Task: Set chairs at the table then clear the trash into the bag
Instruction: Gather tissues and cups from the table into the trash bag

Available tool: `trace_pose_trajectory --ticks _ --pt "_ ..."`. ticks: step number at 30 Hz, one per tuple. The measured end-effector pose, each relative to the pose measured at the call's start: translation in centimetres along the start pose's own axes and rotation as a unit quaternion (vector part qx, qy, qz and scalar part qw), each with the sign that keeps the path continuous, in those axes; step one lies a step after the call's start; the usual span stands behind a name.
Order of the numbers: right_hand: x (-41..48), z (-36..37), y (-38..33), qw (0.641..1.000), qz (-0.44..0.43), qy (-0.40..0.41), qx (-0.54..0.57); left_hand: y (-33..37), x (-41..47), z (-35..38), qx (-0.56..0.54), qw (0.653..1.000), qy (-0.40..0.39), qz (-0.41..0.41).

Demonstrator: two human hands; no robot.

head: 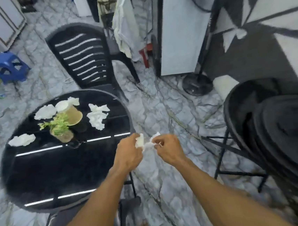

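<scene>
A round black glass table (41,170) stands at the left. On it lie several crumpled white tissues (96,118), (22,140), (45,112). My left hand (129,154) and my right hand (168,150) are just off the table's right edge, both pinching one white, thin, crumpled thing (146,143), plastic or tissue, stretched between them. A black slatted chair (83,59) stands at the table's far side. Another dark chair (86,222) is under the table's near edge, partly hidden by my arms.
A small potted plant (59,128) and a tan cup with a white lid (70,111) stand on the table. Stacked black chairs (277,129) fill the right. A fan base (197,86), a blue stool (8,66) and a white cabinet (178,29) ring the marble floor.
</scene>
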State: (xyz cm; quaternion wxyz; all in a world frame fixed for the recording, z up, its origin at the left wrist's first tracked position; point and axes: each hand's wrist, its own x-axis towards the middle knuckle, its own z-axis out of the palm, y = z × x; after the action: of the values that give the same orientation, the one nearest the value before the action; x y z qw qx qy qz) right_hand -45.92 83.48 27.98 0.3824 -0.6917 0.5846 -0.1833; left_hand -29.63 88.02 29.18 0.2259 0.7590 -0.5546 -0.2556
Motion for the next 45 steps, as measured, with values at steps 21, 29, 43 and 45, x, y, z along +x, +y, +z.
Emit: trace_pose_trajectory --ticks 21,29,43,45 --pt "-43.2 -32.9 42.0 0.856 0.351 0.379 0.006 43.9 -28.3 44.4 0.048 0.838 -0.337 0.426" --pt "-53.3 -32.7 50.2 0.781 0.457 0.424 0.035 48.1 -37.4 53.7 0.105 0.778 -0.416 0.458" --pt "-57.5 -31.3 55.6 0.735 0.516 0.428 0.100 47.8 -42.3 61.5 0.135 0.723 -0.499 0.458" --pt "-57.6 -31.2 55.4 0.739 0.519 0.419 0.098 47.5 -42.0 61.3 0.128 0.723 -0.497 0.462"
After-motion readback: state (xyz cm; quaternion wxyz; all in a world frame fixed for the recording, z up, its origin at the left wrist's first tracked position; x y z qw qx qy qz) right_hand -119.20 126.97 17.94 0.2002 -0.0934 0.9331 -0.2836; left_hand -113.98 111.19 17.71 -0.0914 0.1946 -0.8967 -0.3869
